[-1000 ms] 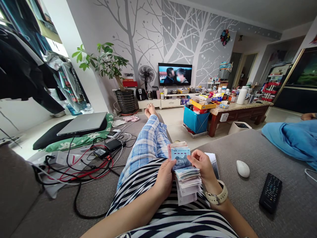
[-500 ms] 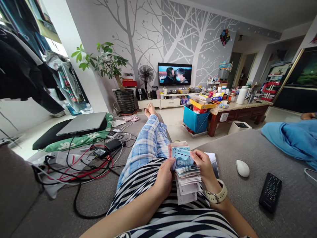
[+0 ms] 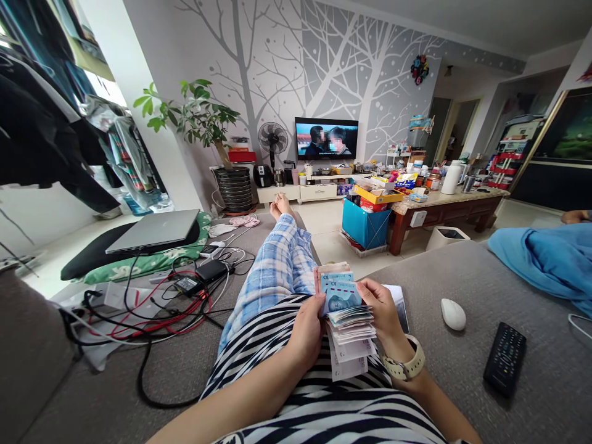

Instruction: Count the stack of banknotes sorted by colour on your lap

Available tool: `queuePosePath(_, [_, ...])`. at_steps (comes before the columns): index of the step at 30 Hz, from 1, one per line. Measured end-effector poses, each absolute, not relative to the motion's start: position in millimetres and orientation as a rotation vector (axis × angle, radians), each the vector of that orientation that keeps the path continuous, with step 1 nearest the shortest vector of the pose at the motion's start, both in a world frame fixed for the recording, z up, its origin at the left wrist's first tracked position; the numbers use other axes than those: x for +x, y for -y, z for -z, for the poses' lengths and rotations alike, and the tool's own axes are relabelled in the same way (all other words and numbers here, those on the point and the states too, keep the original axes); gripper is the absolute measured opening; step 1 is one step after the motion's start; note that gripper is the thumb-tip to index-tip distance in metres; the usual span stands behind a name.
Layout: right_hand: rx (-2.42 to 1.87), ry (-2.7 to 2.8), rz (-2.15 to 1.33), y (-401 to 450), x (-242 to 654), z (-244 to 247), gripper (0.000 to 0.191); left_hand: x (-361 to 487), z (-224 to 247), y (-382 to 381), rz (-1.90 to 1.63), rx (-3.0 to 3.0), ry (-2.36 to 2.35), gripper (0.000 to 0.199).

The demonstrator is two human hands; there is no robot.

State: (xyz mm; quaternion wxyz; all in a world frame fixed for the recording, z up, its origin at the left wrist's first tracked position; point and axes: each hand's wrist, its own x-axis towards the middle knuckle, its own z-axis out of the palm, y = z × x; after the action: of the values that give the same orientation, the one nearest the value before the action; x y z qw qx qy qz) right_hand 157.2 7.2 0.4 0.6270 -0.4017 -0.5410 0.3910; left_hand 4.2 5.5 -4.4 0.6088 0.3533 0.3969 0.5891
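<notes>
Over my lap I hold a stack of banknotes (image 3: pixel 352 330). My left hand (image 3: pixel 306 330) is closed on its left side, with the thumb lying on the blue notes. At the right edge my right hand (image 3: pixel 382 308) pinches the top blue banknote (image 3: pixel 342 300), which carries a printed portrait. Pinkish notes show behind the blue ones. Several pale purple notes fan down toward my striped shirt. A watch with a pale strap (image 3: pixel 406 361) is on my right wrist. Partly hidden behind my right hand lies a phone-like flat thing (image 3: pixel 398 302).
On the grey sofa to the right are a white mouse (image 3: pixel 453 314), a black remote control (image 3: pixel 505 359) and a blue cloth (image 3: pixel 541 253). Tangled cables (image 3: pixel 185 296) and a closed laptop (image 3: pixel 155 231) lie left. Beyond stands a cluttered table (image 3: pixel 457 200).
The top blue banknote has shifted slightly down and right under my right fingers, showing more of the blue note behind it. Both hands stay nearly in place.
</notes>
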Motion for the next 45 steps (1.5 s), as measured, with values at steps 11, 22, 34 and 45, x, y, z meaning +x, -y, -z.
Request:
queuePosePath(11, [-0.882, 1.255, -0.927, -6.9, 156.7, -1.0, 0.036, 4.8, -0.1, -2.8, -1.281, 0.775, -0.789, 0.017])
queuePosePath(22, [-0.876, 1.207, -0.934, -5.3, 155.8, -0.5, 0.030, 4.9, -0.1, -1.4, -1.297, 0.755, -0.779, 0.019])
queuePosePath(34, [-0.875, 1.250, -0.895, -6.0, 159.5, 4.1, 0.029, 4.7, 1.3, -0.9, -1.300, 0.731, -0.801, 0.018])
queuePosePath(45, [-0.857, 1.262, -0.898, -7.8, 160.7, 8.8, 0.028, 5.8, 1.8, -1.8, -1.303, 0.722, -0.800, 0.019])
